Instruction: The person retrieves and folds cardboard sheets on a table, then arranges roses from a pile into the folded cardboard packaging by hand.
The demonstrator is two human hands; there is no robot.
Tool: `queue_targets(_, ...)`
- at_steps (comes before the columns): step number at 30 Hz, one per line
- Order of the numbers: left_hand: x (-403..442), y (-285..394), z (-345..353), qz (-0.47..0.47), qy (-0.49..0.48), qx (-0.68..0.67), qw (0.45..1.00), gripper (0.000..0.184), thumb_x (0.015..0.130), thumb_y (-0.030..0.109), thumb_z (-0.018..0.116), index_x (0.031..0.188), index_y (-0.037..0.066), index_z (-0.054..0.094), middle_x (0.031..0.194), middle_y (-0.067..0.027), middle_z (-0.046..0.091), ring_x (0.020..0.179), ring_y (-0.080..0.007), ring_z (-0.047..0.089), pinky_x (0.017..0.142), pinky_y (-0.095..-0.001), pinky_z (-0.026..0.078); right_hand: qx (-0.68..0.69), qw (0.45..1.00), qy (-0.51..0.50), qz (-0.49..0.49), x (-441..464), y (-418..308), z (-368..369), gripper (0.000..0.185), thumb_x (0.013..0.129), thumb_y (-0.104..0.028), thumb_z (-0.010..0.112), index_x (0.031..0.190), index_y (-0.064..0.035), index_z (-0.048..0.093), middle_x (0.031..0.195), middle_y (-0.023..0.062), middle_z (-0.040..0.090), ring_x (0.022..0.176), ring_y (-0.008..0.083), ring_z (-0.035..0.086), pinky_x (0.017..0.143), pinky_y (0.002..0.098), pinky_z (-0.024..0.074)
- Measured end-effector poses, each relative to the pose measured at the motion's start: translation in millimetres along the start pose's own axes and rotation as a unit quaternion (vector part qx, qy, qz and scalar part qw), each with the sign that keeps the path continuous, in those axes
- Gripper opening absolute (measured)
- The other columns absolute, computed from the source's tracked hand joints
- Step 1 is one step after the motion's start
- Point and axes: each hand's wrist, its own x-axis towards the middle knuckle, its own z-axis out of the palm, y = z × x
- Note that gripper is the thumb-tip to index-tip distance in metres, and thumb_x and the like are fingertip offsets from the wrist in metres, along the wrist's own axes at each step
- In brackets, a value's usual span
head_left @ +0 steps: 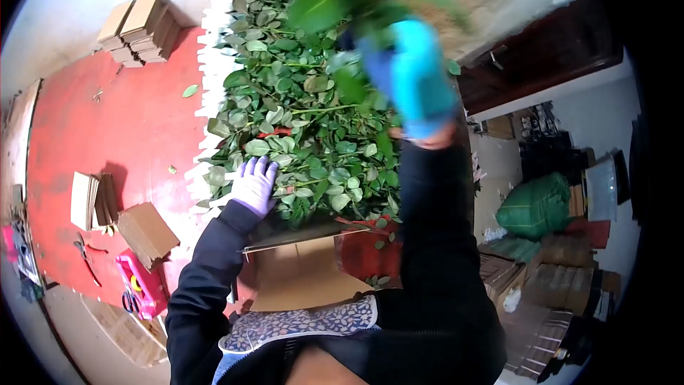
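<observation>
A thick pile of green leafy stems [313, 110] lies on the table, with white comb-like strips [206, 96] along its left side. My left hand [254, 184], in a pale purple glove, rests flat on the near left part of the pile, fingers stretched out. Raised above the right side of the pile is my right hand [413, 64], in a blue glove and smeared by motion. It holds a leafy stem [317, 7], also blurred; the fingers themselves are hard to make out. A pale blurred shape shows at the top of that stem.
The red table [100, 121] carries stacked cardboard pieces [142, 28], a brown cardboard block [148, 234], pruning shears [87, 258] and a pink holder [142, 285] with scissors. An open cardboard box [306, 278] sits before me. A green sack [534, 205] stands at right.
</observation>
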Motion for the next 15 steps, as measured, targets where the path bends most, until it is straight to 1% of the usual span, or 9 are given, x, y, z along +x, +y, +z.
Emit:
queue_targets(2, 0.7, 0.9, 0.5, -0.004, -0.004, 0.005, 1.000, 0.084, 0.068, 0.037, 0.077, 0.139, 0.009, 0.042, 0.140, -0.0179, 0.043, 0.130, -0.0358, 0.042, 0.109, -0.0488, 0.031, 0.086, 0.989, -0.028, 0.119, 16.7, -3.5, -24.6, 0.011, 0.081, -0.010, 0.071, 0.087, -0.0045, 0.064, 0.077, 0.0085, 0.061, 0.067, 0.0259, 0.061, 0.063, 0.0334, 0.0501)
queue_targets(4, 2.2, 0.2, 2.9, -0.005, -0.008, 0.015, 1.000, 0.084, 0.069, 0.038, 0.076, 0.140, 0.009, 0.041, 0.141, -0.0177, 0.042, 0.130, -0.0359, 0.042, 0.109, -0.0489, 0.031, 0.030, 0.999, -0.008, -0.044, 20.1, -17.2, -18.1, 0.016, 0.075, -0.009, 0.072, 0.088, -0.0035, 0.064, 0.073, 0.0074, 0.061, 0.066, 0.0279, 0.062, 0.066, 0.0370, 0.0521)
queue_targets(5, 2.4, 0.6, -0.4, -0.007, -0.027, 0.014, 1.000, 0.085, 0.069, 0.039, 0.076, 0.141, 0.009, 0.041, 0.140, -0.0175, 0.044, 0.129, -0.0359, 0.042, 0.108, -0.0489, 0.031, -0.004, 0.999, -0.035, -0.022, 15.7, -34.5, -0.4, 0.016, 0.071, -0.007, 0.069, 0.085, -0.0033, 0.063, 0.075, 0.0084, 0.061, 0.069, 0.0309, 0.063, 0.066, 0.0417, 0.0523)
queue_targets(6, 4.8, 2.4, -4.0, -0.032, -0.114, 0.024, 0.993, 0.085, 0.069, 0.039, 0.076, 0.140, 0.008, 0.042, 0.137, -0.0178, 0.046, 0.127, -0.0359, 0.043, 0.108, -0.0488, 0.032, 0.061, 0.989, -0.132, 0.008, 3.2, -38.4, 27.1, 0.012, 0.072, -0.008, 0.068, 0.081, -0.0048, 0.061, 0.079, 0.0101, 0.062, 0.074, 0.0324, 0.063, 0.065, 0.0436, 0.0522)
queue_targets(8, 1.7, 2.4, 0.6, -0.014, -0.064, 0.061, 0.996, 0.083, 0.069, 0.038, 0.076, 0.139, 0.008, 0.042, 0.134, -0.0184, 0.048, 0.126, -0.0366, 0.043, 0.108, -0.0480, 0.032, 0.046, 0.978, -0.204, -0.001, -30.1, -58.6, 98.0, 0.009, 0.078, -0.015, 0.061, 0.084, -0.0082, 0.062, 0.076, 0.0103, 0.061, 0.070, 0.0308, 0.064, 0.061, 0.0452, 0.0507)
queue_targets(9, 1.3, 3.3, -9.1, -0.015, -0.041, -0.012, 0.999, 0.083, 0.068, 0.035, 0.077, 0.139, 0.008, 0.042, 0.133, -0.0187, 0.048, 0.127, -0.0369, 0.043, 0.108, -0.0476, 0.033, -0.015, 0.978, -0.206, 0.012, -58.2, -71.9, 135.4, 0.010, 0.081, -0.017, 0.057, 0.083, -0.0097, 0.064, 0.073, 0.0092, 0.062, 0.067, 0.0284, 0.065, 0.058, 0.0439, 0.0499)
queue_targets(10, -1.4, 1.2, 1.4, 0.007, 0.033, -0.001, 0.999, 0.084, 0.067, 0.033, 0.078, 0.139, 0.008, 0.043, 0.132, -0.0183, 0.049, 0.127, -0.0362, 0.043, 0.108, -0.0476, 0.032, -0.039, 0.952, -0.302, 0.011, -85.0, -76.1, 171.8, 0.011, 0.082, -0.016, 0.056, 0.081, -0.0111, 0.066, 0.075, 0.0085, 0.063, 0.068, 0.0260, 0.065, 0.056, 0.0423, 0.0494)
queue_targets(12, 0.9, 1.0, -4.0, 0.007, 0.004, -0.016, 1.000, 0.083, 0.066, 0.032, 0.079, 0.138, 0.008, 0.044, 0.133, -0.0185, 0.048, 0.127, -0.0355, 0.043, 0.108, -0.0482, 0.032, -0.015, 0.876, -0.482, 0.024, -120.3, -77.9, 205.6, 0.017, 0.082, -0.017, 0.057, 0.091, -0.0103, 0.070, 0.086, 0.0110, 0.070, 0.077, 0.0269, 0.069, 0.061, 0.0425, 0.0520)
queue_targets(15, 0.4, -0.1, 3.0, 0.016, 0.026, -0.003, 1.000, 0.083, 0.064, 0.031, 0.078, 0.137, 0.010, 0.044, 0.136, -0.0176, 0.046, 0.128, -0.0357, 0.042, 0.108, -0.0484, 0.032, 0.005, 0.845, -0.534, 0.036, -152.4, -79.8, 222.4, 0.024, 0.087, -0.021, 0.057, 0.102, -0.0086, 0.070, 0.096, 0.0109, 0.072, 0.088, 0.0273, 0.071, 0.068, 0.0444, 0.0540)
